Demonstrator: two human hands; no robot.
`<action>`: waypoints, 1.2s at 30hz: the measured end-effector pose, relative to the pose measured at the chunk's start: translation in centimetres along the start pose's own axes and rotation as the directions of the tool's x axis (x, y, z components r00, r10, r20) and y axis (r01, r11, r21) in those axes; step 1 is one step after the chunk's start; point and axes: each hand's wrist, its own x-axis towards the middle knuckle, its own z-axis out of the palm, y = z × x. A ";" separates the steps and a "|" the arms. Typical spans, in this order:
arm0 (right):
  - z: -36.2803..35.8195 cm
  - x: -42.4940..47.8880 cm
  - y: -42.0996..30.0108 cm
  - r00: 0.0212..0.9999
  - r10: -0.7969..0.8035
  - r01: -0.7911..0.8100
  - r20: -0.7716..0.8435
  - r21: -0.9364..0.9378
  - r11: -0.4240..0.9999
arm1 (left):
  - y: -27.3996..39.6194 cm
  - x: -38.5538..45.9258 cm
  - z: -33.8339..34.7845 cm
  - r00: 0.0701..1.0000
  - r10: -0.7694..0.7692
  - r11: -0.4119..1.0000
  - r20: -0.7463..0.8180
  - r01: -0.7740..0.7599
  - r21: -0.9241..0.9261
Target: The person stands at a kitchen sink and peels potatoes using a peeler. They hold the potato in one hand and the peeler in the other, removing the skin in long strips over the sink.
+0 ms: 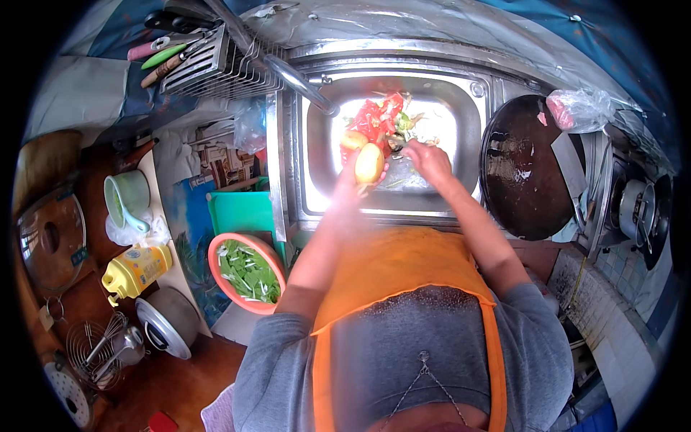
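Note:
In the steel sink (469, 124), my left hand (359, 175) holds a pale yellow peeled potato (369, 163). A second yellow potato (354, 140) lies just beyond it, beside a red plastic bag (372, 119) with vegetable scraps (406, 121) on and around it. My right hand (430, 161) is to the right of the potato, its fingers closed around a small metal tool (397, 144), perhaps a peeler or a spoon; glare and scraps partly hide it. Thin clear plastic (405, 178) lies on the sink's bottom between my hands.
A faucet (302, 83) reaches over the sink's upper left. A knife rack (200, 65) stands beyond it. At left, an orange bowl (216, 270) holds chopped greens (248, 270) near a green tray (237, 208). A round dark board (523, 173) bearing a cleaver (568, 162) lies at right, near the stove.

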 end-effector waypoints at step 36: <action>-2.5 1.5 -0.5 0.999 0.047 -0.044 0.024 -0.114 0.993 | 0.2 0.5 -0.3 1.000 0.006 0.996 0.001 -0.006 0.092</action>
